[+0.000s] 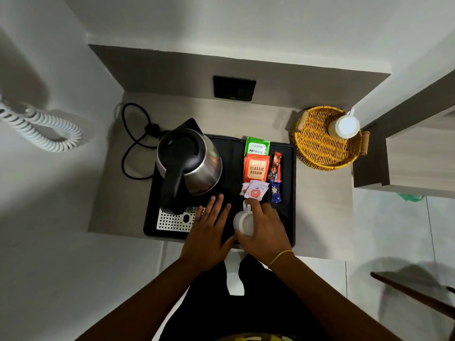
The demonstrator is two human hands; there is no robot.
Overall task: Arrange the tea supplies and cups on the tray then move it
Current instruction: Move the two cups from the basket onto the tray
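Note:
A black tray [288, 193] lies on the counter with a steel kettle [189, 161] on its left half. Along its right side sit a green tea packet [257, 146], an orange Classic Assam packet [256, 169], white sugar sachets [254, 190], a red stick sachet [275, 164] and a blue sachet [276, 191]. My right hand [266, 230] grips a white cup [242, 221] at the tray's front. My left hand [209, 230] rests flat on the tray beside it, fingers spread. A second white cup [344, 126] stands in the wicker basket [317, 148].
The kettle's black cord [133, 143] loops on the counter at the left. A black socket plate [234, 88] is on the back wall. A coiled white phone cord [41, 129] hangs at far left. A cabinet edge [403, 143] rises to the right of the basket.

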